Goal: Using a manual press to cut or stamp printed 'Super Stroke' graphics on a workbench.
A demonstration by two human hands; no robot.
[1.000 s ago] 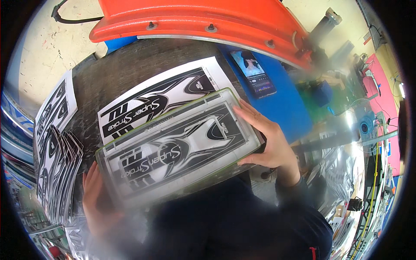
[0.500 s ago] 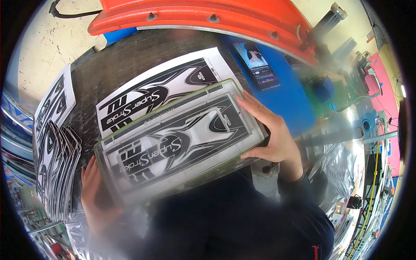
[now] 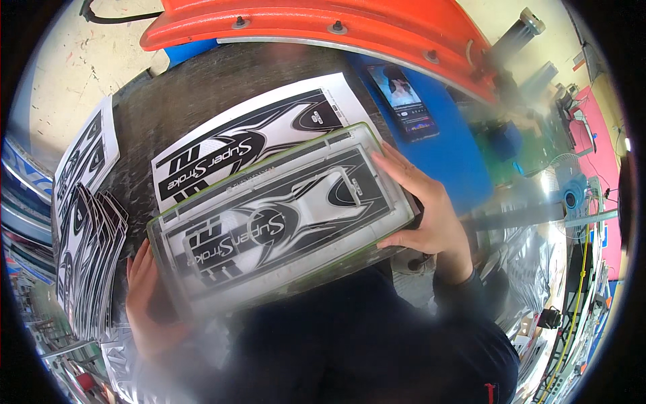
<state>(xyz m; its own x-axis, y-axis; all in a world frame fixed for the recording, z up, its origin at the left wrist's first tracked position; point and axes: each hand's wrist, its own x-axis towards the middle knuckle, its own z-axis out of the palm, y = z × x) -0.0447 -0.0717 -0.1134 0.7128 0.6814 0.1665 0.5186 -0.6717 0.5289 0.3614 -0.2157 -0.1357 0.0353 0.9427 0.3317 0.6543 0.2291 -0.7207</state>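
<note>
Both my hands hold a clear, rectangular cutting die [image 3: 306,259] with a green edge. It lies tilted over the near part of a white printed sheet [image 3: 250,138] with black graphics. More black and white print shows through its clear plate. My left hand [image 3: 147,296] grips the left end, fingers along the side and its lower part blurred. On the right end, my right hand [image 3: 431,205] has its fingers over the far corner and its thumb at the near edge. The die covers the sheet's near side.
A fanned stack of cut printed pieces [image 3: 91,259] lies at the left, beside another printed sheet [image 3: 91,145]. A phone [image 3: 402,101] rests on a blue mat [image 3: 461,165] at the right. A red machine arm [image 3: 303,21] spans the dark table's [image 3: 269,59] far edge. A fan [image 3: 572,195] stands farther right.
The whole view has shifted very slightly. Both hands keep the same hold on the die, which stays in nearly the same place over the sheet.
</note>
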